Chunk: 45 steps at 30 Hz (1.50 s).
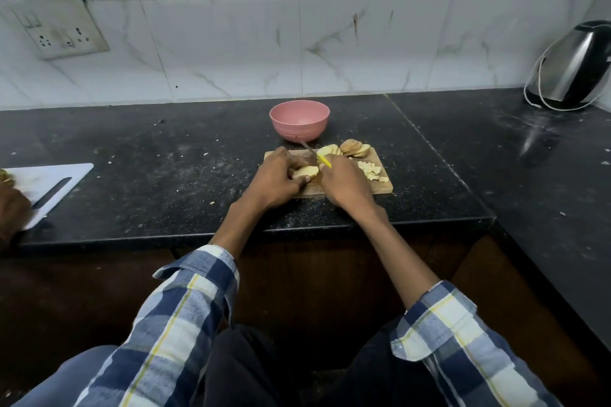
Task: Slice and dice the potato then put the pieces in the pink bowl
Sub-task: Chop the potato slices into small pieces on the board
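Potato slices look firm, wet and slippery; left hand curls its grip over them; right hand grips the knife; hold low, near the board.

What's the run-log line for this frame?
stage: dicing | left hand: holds potato slices | right hand: grips knife | diced pieces: on board | pink bowl: no pieces visible
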Available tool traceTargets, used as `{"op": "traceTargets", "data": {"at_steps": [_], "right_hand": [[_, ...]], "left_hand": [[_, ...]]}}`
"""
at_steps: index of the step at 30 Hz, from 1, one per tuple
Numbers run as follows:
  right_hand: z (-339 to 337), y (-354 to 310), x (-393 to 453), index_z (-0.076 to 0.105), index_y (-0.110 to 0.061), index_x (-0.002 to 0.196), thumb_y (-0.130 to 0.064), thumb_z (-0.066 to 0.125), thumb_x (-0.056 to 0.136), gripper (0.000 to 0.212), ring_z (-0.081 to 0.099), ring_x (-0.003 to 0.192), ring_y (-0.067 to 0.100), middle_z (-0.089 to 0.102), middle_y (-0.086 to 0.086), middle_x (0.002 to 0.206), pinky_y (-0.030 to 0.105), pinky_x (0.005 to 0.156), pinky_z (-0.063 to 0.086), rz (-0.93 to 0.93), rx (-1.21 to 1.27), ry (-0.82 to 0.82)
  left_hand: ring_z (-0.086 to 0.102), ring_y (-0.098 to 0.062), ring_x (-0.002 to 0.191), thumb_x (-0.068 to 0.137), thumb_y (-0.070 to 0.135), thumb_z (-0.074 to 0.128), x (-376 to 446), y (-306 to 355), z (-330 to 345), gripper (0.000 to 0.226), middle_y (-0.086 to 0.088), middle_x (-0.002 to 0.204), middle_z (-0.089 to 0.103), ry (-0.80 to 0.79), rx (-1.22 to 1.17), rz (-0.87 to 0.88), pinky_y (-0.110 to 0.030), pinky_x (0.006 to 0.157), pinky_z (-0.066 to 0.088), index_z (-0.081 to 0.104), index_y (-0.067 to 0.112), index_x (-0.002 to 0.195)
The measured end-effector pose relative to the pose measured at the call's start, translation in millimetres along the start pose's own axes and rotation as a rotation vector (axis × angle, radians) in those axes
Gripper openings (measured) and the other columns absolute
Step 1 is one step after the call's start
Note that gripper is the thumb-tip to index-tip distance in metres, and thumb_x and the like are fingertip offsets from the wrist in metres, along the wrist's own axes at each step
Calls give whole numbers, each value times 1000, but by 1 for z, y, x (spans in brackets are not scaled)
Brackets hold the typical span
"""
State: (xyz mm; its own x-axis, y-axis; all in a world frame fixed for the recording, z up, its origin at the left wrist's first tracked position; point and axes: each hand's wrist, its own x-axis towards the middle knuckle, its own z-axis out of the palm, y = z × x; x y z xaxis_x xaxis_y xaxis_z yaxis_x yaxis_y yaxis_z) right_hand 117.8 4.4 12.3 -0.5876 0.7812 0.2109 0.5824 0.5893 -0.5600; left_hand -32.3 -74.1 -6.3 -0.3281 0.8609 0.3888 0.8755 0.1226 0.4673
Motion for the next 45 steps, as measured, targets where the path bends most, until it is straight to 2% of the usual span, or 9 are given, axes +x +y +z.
{"op": "traceTargets", "data": {"at_steps": [2, 6, 10, 15, 22, 31, 36, 42, 45], "right_hand": [[-15, 8, 13, 70, -14, 101, -23, 48, 106, 24, 67, 74, 23, 70, 6, 80, 42, 70, 55, -8, 181, -16], [-54, 22, 27, 76, -15, 105, -22, 47, 107, 29, 51, 42, -2, 62, -3, 56, 28, 56, 41, -58, 310, 46], [-57, 24, 20, 68, -15, 109, -25, 48, 105, 23, 66, 70, 19, 69, 1, 77, 40, 70, 55, -63, 126, 25], [-32, 12, -12, 47, -17, 123, -25, 45, 105, 19, 62, 99, 34, 66, 9, 106, 44, 74, 46, -92, -161, 31], [-13, 1, -31, 49, -14, 131, -20, 49, 102, 30, 63, 97, 38, 67, 14, 109, 43, 71, 41, -104, -258, 112], [-36, 6, -22, 65, -28, 106, -30, 63, 95, 11, 66, 99, 34, 72, 6, 105, 38, 72, 47, -56, -86, 256], [-59, 29, 7, 65, -35, 88, -41, 64, 87, 7, 72, 87, 15, 75, -8, 87, 43, 82, 58, 3, 108, 214], [-50, 30, -3, 66, -31, 93, -32, 68, 92, 3, 67, 102, 19, 75, -5, 102, 31, 74, 43, -11, 78, 191], [-32, 21, -18, 63, -30, 108, -30, 67, 95, 14, 64, 105, 26, 72, 0, 108, 36, 75, 47, -105, -108, 213]], "left_hand": [[55, -16, 90, 87, 28, 78, -1, 1, 2, 32, 3, 97, 49, 15, -15, -24, -32, 84, 47, 77, 24, 119], [57, -17, 96, 87, 36, 73, -4, 4, 5, 37, 3, 101, 50, 13, -26, -39, -38, 89, 50, 74, 26, 123], [55, -17, 95, 87, 33, 74, -5, 5, 8, 32, 5, 99, 50, 50, -40, -66, -41, 91, 50, 74, 23, 117], [52, -15, 93, 83, 40, 69, -7, 5, 11, 36, 5, 96, 48, 95, -26, -69, -39, 88, 49, 76, 24, 115], [50, -15, 90, 89, 31, 74, -9, 2, 10, 32, 2, 94, 48, 108, -61, -24, -36, 83, 46, 76, 30, 120], [54, -16, 92, 89, 37, 74, -7, 1, 12, 33, 1, 99, 52, 128, -39, -67, -36, 82, 47, 76, 23, 119], [53, -16, 94, 90, 37, 75, -8, 2, 12, 33, 2, 101, 53, 132, -54, -86, -34, 82, 46, 75, 23, 119], [53, -14, 92, 89, 38, 75, -8, 1, 12, 33, 4, 100, 51, 128, -46, -89, -33, 80, 44, 75, 26, 120], [52, -14, 91, 90, 38, 75, -8, 0, 12, 33, 4, 99, 51, 123, -48, -80, -33, 81, 44, 76, 26, 120]]}}
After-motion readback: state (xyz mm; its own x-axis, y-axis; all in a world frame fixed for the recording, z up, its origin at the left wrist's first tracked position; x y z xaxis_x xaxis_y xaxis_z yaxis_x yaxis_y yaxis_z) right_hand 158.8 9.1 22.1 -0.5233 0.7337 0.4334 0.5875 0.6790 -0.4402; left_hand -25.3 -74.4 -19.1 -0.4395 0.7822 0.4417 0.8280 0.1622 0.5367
